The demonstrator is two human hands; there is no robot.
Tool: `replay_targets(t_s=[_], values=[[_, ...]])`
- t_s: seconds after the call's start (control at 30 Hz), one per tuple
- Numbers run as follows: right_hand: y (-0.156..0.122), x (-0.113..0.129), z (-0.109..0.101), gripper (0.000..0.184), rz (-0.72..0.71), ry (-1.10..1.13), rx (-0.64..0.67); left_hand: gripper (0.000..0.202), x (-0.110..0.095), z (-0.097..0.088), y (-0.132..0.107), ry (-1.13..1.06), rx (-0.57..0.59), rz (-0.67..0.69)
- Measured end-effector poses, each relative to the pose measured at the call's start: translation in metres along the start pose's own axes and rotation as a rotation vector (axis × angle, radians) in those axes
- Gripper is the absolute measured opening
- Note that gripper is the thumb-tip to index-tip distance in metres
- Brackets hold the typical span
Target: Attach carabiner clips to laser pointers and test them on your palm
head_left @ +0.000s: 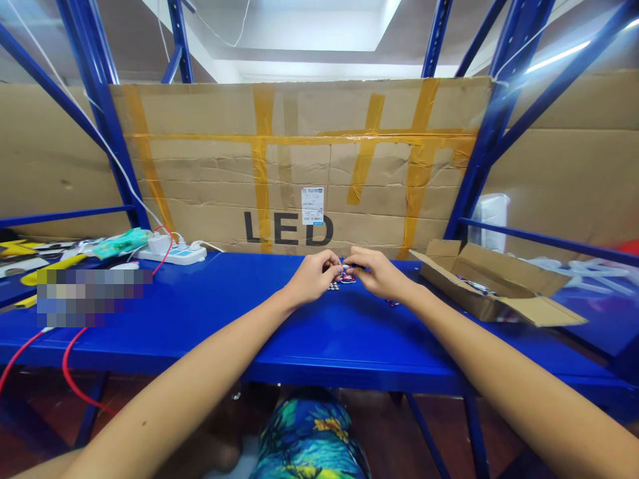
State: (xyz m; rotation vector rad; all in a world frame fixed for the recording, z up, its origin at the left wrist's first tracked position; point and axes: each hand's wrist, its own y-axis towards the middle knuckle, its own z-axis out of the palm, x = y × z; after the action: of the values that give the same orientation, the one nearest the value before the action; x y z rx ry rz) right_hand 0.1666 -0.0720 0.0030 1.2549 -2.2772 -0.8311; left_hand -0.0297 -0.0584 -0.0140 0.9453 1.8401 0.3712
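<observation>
My left hand [312,276] and my right hand [377,273] meet over the middle of the blue shelf [224,319], near its back edge. Both pinch a small part with red wires [345,273] between their fingertips. The part is too small to name more closely. A few tiny silvery pieces [333,287] lie on the shelf just under my left fingers. Another small red-wired piece [392,303] lies beside my right wrist.
A taped cardboard sheet marked LED [299,166] stands behind the shelf. An open cardboard box [494,286] lies at right. A white power strip [172,254] with red and white cables, a teal cloth [120,243] and yellow tools [50,269] lie at left. Blue rack posts flank both sides.
</observation>
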Motion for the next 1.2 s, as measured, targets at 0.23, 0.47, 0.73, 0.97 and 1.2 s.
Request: replay_targets(t_s=[0.23,0.47,0.73,0.97,1.2], values=[[0.004,0.008,-0.008,0.025,0.128,0.134,0.149,0.007,-0.001,0.000,-0.002,0.073,0.042,0.021],[0.005,0.007,-0.010,0.032,0.410,0.373,0.275,0.006,-0.007,0.001,-0.005,0.169,0.084,0.068],[0.002,0.004,-0.012,0.034,0.580,0.568,0.384,0.006,-0.008,0.002,-0.006,0.242,0.115,0.095],[0.007,-0.004,-0.006,0.034,0.488,0.607,0.253,0.007,-0.004,-0.001,0.005,0.098,-0.018,0.010],[0.008,-0.001,0.021,0.039,0.462,0.760,-0.005,0.019,0.004,0.002,0.013,-0.273,-0.165,-0.090]])
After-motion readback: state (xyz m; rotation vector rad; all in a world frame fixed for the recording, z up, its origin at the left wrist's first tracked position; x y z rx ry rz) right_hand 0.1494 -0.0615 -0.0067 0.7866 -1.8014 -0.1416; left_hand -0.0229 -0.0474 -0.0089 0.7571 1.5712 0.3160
